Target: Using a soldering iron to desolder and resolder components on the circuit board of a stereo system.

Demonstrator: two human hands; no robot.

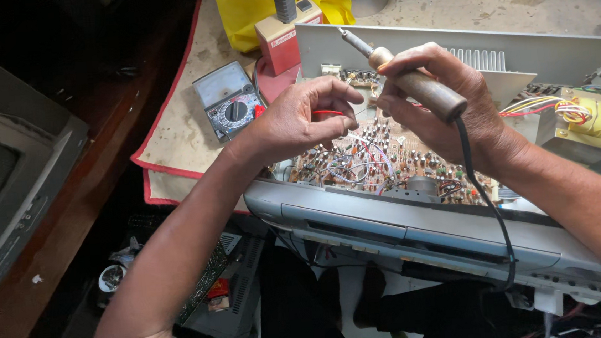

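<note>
My right hand point(445, 104) grips a wooden-handled soldering iron point(408, 82), its metal tip pointing up and to the left, its black cord hanging over the front of the chassis. My left hand point(296, 119) pinches a thin red wire point(328, 112) between thumb and fingers. The fingertips of both hands nearly meet above the brown circuit board point(378, 159) of an opened grey electronic unit point(405, 225). The board is crowded with small parts and loose white wires.
An analog multimeter point(228, 99) lies on a red-edged cloth point(176, 136) at the left. A yellow rag point(248, 8) and a reddish stand point(283, 41) sit behind. A yellow transformer point(589, 117) with coloured wires is at right. An old television point(8, 178) stands at far left.
</note>
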